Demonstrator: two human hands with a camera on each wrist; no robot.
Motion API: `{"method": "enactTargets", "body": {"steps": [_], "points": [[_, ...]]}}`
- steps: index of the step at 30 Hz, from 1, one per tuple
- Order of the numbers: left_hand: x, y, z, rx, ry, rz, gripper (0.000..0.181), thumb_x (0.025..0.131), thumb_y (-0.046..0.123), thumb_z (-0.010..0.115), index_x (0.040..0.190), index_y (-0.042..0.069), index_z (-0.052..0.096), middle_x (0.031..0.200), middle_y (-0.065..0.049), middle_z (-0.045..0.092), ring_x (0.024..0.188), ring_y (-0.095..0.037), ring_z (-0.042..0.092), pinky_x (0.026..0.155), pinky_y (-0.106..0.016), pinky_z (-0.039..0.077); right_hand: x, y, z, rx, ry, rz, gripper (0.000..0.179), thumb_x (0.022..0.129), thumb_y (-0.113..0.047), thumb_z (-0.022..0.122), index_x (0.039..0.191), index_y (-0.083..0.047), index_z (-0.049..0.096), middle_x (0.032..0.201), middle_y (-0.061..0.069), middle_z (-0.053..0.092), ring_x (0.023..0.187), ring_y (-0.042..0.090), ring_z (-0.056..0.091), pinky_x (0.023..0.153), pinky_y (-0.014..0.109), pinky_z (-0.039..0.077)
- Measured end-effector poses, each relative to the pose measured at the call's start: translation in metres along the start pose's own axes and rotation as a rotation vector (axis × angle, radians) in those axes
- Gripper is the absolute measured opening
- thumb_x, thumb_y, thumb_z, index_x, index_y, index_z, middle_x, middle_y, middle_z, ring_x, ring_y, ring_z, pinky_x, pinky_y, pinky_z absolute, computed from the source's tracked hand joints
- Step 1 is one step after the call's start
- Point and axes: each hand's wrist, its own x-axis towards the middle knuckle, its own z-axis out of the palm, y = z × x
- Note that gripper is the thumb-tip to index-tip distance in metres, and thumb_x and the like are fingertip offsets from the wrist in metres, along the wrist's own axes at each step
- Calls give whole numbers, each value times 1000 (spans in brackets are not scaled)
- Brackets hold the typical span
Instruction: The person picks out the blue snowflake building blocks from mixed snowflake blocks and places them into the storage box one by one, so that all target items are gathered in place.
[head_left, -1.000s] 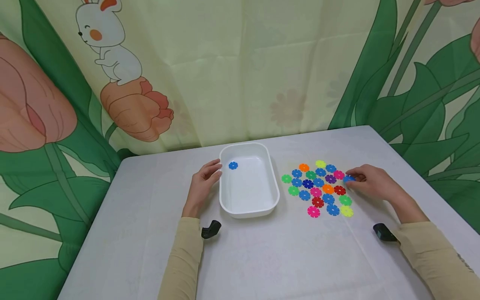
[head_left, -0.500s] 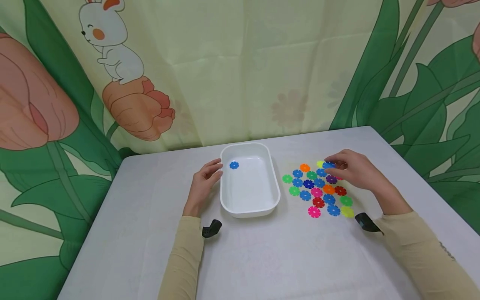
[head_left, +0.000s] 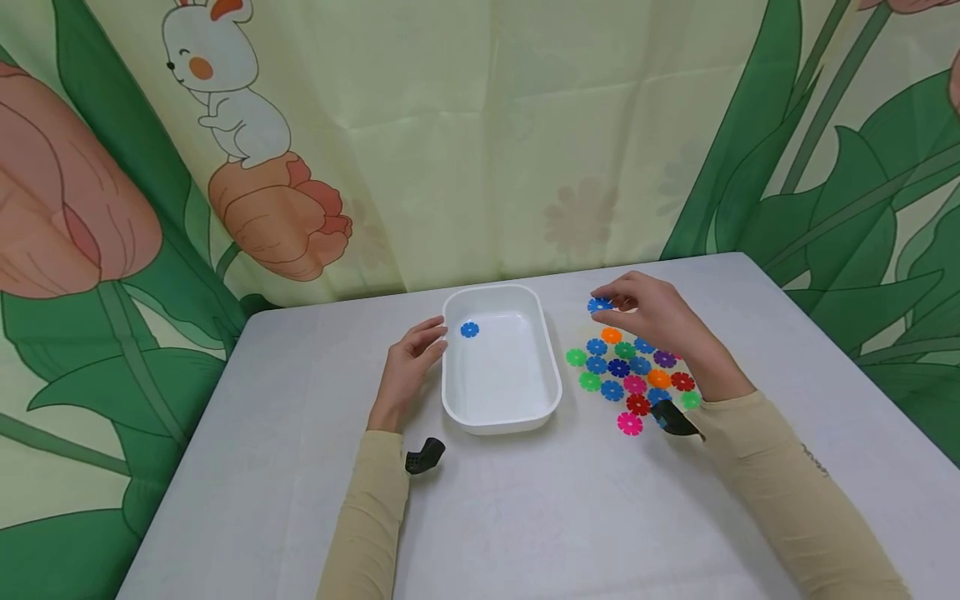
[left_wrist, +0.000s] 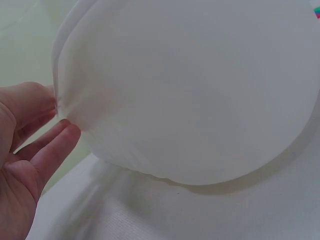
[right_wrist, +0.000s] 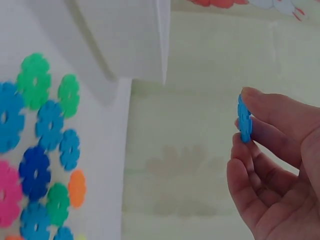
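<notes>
Between thumb and fingertips, my right hand (head_left: 654, 317) pinches a blue snowflake disc (head_left: 599, 306), raised beyond the far side of the disc group. In the right wrist view that blue disc (right_wrist: 244, 119) is seen nearly edge-on. A white rectangular tray (head_left: 501, 392) stands left of the group, with one blue disc (head_left: 469, 330) lying near its far left corner. My left hand (head_left: 407, 371) touches the tray's left side with extended fingertips. The left wrist view shows those fingertips (left_wrist: 70, 131) against the tray's outer wall (left_wrist: 190, 100).
Loose snowflake discs in several colours, such as a green one (head_left: 576, 357), a pink one (head_left: 630, 424) and a red one (head_left: 682, 382), lie on the white-covered table (head_left: 525, 517). My right forearm hides some of them. A printed curtain (head_left: 465, 167) hangs behind the table.
My right hand has carried the blue disc from the right edge of the group leftward and away, up past its far side. My left hand has stayed at the tray.
</notes>
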Motion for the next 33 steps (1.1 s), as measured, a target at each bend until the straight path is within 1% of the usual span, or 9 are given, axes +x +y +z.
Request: {"method": "enactTargets", "body": {"steps": [3, 6, 12, 17, 20, 25, 29, 33], "points": [[0, 0, 0, 5, 1, 6, 31, 95, 19, 66, 123, 6, 67, 139, 6, 54, 129, -17, 51, 105, -33, 43, 10, -8, 5, 25, 17, -10, 36, 89, -21, 74, 120, -3, 68, 108, 13, 61, 98, 28, 58, 82, 43, 57], [0, 0, -1, 13, 3, 9, 32, 95, 19, 66, 123, 6, 67, 139, 7, 54, 128, -17, 51, 105, -33, 43, 21, -15, 9, 44, 11, -20, 35, 89, -23, 73, 119, -4, 69, 106, 12, 62, 96, 26, 58, 80, 40, 56], [0, 0, -1, 18, 4, 7, 32, 95, 20, 66, 123, 6, 68, 138, 7, 54, 129, -18, 51, 105, -33, 43, 44, -32, 18, 117, -5, -16, 36, 89, -22, 74, 120, -5, 69, 109, 12, 62, 98, 26, 58, 82, 40, 56], [0, 1, -1, 16, -2, 4, 32, 95, 18, 66, 123, 5, 67, 139, 5, 53, 129, -19, 50, 106, -35, 43, 62, -43, 26, 142, -11, -19, 37, 88, -24, 74, 120, -7, 69, 110, 10, 63, 98, 25, 59, 81, 40, 55], [0, 1, -1, 12, -5, 1, 32, 95, 17, 66, 124, 4, 66, 139, 5, 53, 129, -19, 50, 106, -35, 43, 71, -49, 32, 163, -21, -30, 38, 88, -23, 74, 122, -6, 68, 112, 10, 64, 99, 25, 60, 83, 40, 54], [0, 1, -1, 12, -6, 0, 32, 95, 19, 66, 124, 5, 67, 139, 5, 53, 129, -19, 50, 106, -35, 43, 83, -57, 41, 199, -43, -42, 43, 89, -21, 73, 125, -2, 65, 117, 13, 65, 100, 25, 59, 88, 38, 52], [0, 1, 0, 19, -3, 0, 31, 94, 24, 67, 121, 9, 69, 139, 7, 54, 129, -18, 51, 105, -34, 44, 87, -61, 47, 219, -62, -17, 44, 89, -21, 72, 127, -1, 63, 118, 14, 65, 102, 25, 59, 89, 38, 51], [0, 0, 0, 30, 2, -4, 31, 93, 27, 68, 120, 12, 70, 137, 9, 54, 128, -16, 51, 104, -33, 45, 90, -64, 53, 226, -69, 10, 41, 89, -23, 72, 125, -3, 65, 115, 12, 66, 101, 25, 60, 89, 37, 52]]}}
